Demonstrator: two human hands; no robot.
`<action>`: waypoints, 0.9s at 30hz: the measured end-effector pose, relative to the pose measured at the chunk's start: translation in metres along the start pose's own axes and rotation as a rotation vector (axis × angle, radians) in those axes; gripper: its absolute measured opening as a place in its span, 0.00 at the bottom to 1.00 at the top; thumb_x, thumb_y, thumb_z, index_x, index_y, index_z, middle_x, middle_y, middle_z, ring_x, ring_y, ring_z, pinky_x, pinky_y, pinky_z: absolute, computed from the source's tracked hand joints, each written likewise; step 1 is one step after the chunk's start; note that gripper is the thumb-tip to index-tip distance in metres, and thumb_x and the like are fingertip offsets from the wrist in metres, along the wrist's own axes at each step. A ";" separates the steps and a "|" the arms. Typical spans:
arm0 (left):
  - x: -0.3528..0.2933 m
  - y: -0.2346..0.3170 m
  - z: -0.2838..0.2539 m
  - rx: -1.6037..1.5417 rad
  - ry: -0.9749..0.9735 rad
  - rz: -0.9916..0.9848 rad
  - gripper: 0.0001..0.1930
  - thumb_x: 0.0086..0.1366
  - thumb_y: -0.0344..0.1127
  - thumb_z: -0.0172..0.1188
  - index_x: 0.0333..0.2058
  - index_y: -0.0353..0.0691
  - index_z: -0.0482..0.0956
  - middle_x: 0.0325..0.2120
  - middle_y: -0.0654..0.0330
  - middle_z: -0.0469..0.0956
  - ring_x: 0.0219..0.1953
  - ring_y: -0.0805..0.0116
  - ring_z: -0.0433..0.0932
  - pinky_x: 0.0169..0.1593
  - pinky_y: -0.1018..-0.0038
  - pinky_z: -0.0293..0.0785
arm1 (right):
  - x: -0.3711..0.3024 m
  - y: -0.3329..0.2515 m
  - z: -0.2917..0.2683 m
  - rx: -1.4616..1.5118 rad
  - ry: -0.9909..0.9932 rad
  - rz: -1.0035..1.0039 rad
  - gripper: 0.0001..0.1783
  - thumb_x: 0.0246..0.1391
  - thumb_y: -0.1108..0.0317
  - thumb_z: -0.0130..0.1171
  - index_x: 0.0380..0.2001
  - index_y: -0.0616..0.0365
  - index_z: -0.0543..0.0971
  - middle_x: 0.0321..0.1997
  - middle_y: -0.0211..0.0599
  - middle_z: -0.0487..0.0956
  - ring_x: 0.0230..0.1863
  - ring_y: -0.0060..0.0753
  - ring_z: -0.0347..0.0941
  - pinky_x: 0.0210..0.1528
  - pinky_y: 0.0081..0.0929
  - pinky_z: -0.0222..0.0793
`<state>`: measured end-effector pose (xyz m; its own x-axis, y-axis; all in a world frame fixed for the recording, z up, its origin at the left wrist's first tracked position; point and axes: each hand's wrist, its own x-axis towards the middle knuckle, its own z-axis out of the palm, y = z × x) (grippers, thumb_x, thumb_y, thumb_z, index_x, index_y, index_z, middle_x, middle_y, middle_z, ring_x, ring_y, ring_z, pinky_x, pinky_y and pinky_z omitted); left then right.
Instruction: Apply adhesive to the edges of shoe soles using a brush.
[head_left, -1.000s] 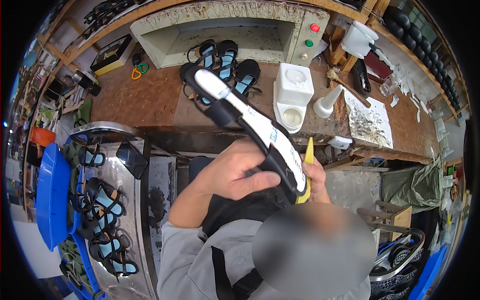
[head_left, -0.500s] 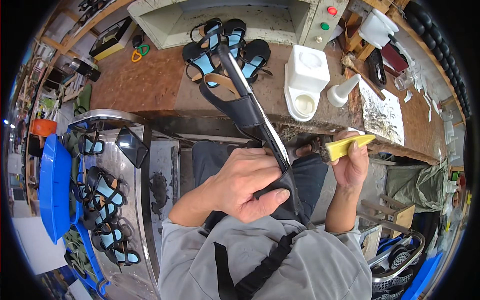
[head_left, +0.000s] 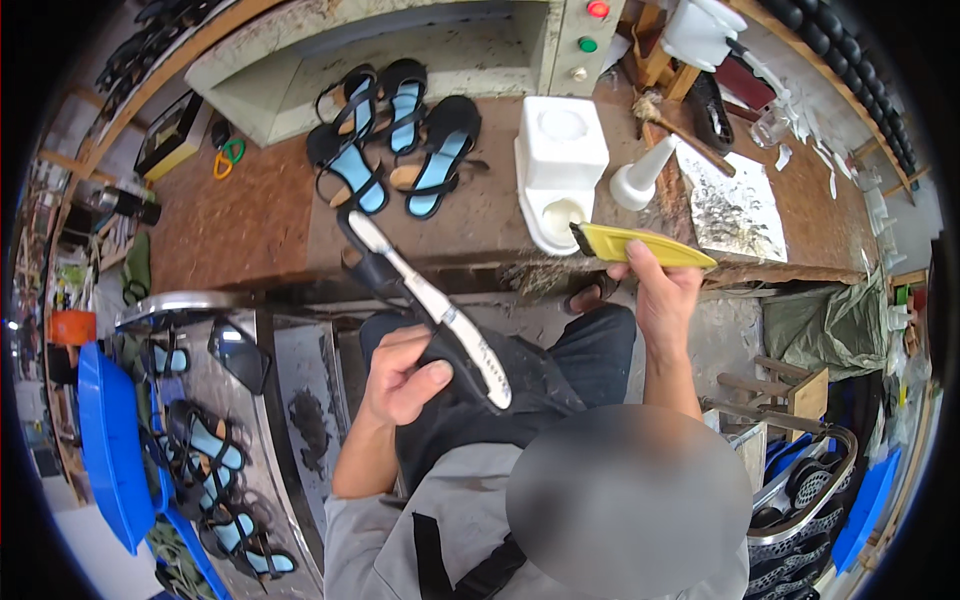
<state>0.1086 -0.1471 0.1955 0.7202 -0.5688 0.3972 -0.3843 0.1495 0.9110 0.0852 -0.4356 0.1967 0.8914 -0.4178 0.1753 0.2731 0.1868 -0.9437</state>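
My left hand (head_left: pixel 405 380) is closed round a black strappy sandal, tilted so that its pale sole (head_left: pixel 440 305) faces up and to the right. In my right hand (head_left: pixel 662 295) is a yellow-handled brush (head_left: pixel 645 247), pinched between thumb and fingers. The brush's dark bristles are at the rim of the small round cup on a white dispenser (head_left: pixel 565 150); whether they touch it I cannot tell. Just right of the dispenser stands a white bottle with a pointed nozzle (head_left: pixel 642 182). Several black sandals with light blue insoles (head_left: pixel 440 160) rest on the bench behind the held one.
A pale metal cabinet with buttons (head_left: pixel 588 45) backs the brown bench (head_left: pixel 240 225). Stained paper (head_left: pixel 735 200) lies right of the bottle. On my left, a metal stand (head_left: pixel 255 480) bears sandals and a dark phone (head_left: pixel 240 355), beside a blue basin (head_left: pixel 110 440). Wooden stool (head_left: pixel 795 395) at lower right.
The sandal has come down and left, turning its pale sole into view. My right hand has brought the brush left and up to the dispenser's cup. The whole view has shifted slightly.
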 end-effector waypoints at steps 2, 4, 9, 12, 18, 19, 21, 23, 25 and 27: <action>0.002 -0.007 0.002 -0.022 0.021 -0.050 0.10 0.54 0.31 0.53 0.24 0.26 0.73 0.18 0.55 0.71 0.20 0.64 0.68 0.26 0.73 0.62 | 0.020 0.022 -0.013 -0.193 0.073 0.182 0.10 0.52 0.68 0.58 0.33 0.64 0.77 0.21 0.32 0.76 0.18 0.16 0.70 0.12 0.13 0.62; 0.009 -0.012 0.003 -0.029 0.032 -0.119 0.10 0.55 0.30 0.54 0.25 0.26 0.73 0.18 0.55 0.71 0.19 0.65 0.66 0.26 0.74 0.61 | 0.030 0.044 -0.018 -0.310 0.020 0.134 0.09 0.52 0.68 0.58 0.33 0.63 0.78 0.22 0.30 0.76 0.17 0.15 0.67 0.10 0.12 0.59; 0.027 -0.028 -0.002 0.008 -0.011 -0.124 0.10 0.55 0.30 0.54 0.25 0.26 0.73 0.17 0.55 0.70 0.19 0.65 0.66 0.25 0.74 0.61 | 0.040 0.064 -0.018 -0.546 -0.143 0.030 0.08 0.50 0.71 0.59 0.32 0.64 0.79 0.23 0.33 0.75 0.20 0.18 0.67 0.19 0.18 0.62; 0.036 -0.035 -0.006 -0.026 -0.003 -0.170 0.10 0.54 0.31 0.54 0.25 0.26 0.73 0.18 0.54 0.70 0.18 0.64 0.67 0.25 0.73 0.61 | 0.042 0.072 -0.016 -0.570 -0.133 0.060 0.07 0.48 0.72 0.60 0.31 0.63 0.79 0.24 0.36 0.75 0.22 0.20 0.68 0.24 0.20 0.62; 0.044 -0.046 -0.011 -0.023 0.035 -0.109 0.12 0.54 0.33 0.54 0.24 0.26 0.74 0.18 0.54 0.72 0.19 0.64 0.69 0.25 0.73 0.63 | 0.046 0.064 -0.012 -0.354 -0.083 0.237 0.06 0.50 0.71 0.59 0.28 0.63 0.79 0.23 0.29 0.76 0.20 0.15 0.66 0.22 0.14 0.61; 0.047 -0.046 -0.009 -0.055 0.042 -0.082 0.12 0.53 0.33 0.54 0.24 0.26 0.74 0.18 0.53 0.72 0.19 0.63 0.69 0.25 0.72 0.63 | 0.046 0.060 -0.010 -0.348 -0.090 0.244 0.06 0.50 0.71 0.59 0.28 0.63 0.79 0.23 0.29 0.76 0.20 0.15 0.66 0.22 0.14 0.61; 0.052 -0.043 -0.006 -0.069 0.028 -0.041 0.13 0.53 0.35 0.54 0.23 0.26 0.73 0.18 0.52 0.73 0.19 0.59 0.71 0.26 0.70 0.64 | 0.045 0.050 -0.008 -0.445 -0.105 0.280 0.07 0.50 0.70 0.60 0.28 0.64 0.79 0.22 0.25 0.75 0.19 0.13 0.66 0.21 0.13 0.60; 0.058 -0.040 -0.002 -0.131 -0.004 0.020 0.13 0.53 0.36 0.53 0.23 0.27 0.73 0.18 0.52 0.72 0.19 0.57 0.71 0.27 0.68 0.65 | 0.033 0.036 -0.005 -0.386 -0.208 0.279 0.07 0.50 0.72 0.59 0.30 0.66 0.78 0.23 0.32 0.76 0.19 0.16 0.67 0.20 0.15 0.61; 0.062 -0.036 0.004 -0.216 -0.015 0.109 0.14 0.53 0.36 0.53 0.23 0.26 0.73 0.18 0.51 0.73 0.20 0.56 0.71 0.28 0.68 0.66 | 0.019 0.009 0.015 0.066 -0.077 0.154 0.08 0.50 0.73 0.58 0.32 0.68 0.76 0.24 0.38 0.77 0.18 0.21 0.69 0.19 0.17 0.63; 0.061 -0.025 0.009 -0.239 -0.015 0.119 0.14 0.53 0.36 0.53 0.24 0.26 0.74 0.20 0.50 0.74 0.21 0.54 0.73 0.28 0.67 0.67 | 0.003 -0.004 0.035 0.148 -0.120 0.034 0.08 0.50 0.73 0.58 0.31 0.68 0.75 0.24 0.45 0.77 0.17 0.24 0.70 0.18 0.19 0.64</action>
<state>0.1570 -0.1923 0.1959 0.6690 -0.5471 0.5031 -0.3172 0.4020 0.8590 0.0998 -0.4067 0.2109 0.9353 -0.3016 0.1848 0.2847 0.3316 -0.8995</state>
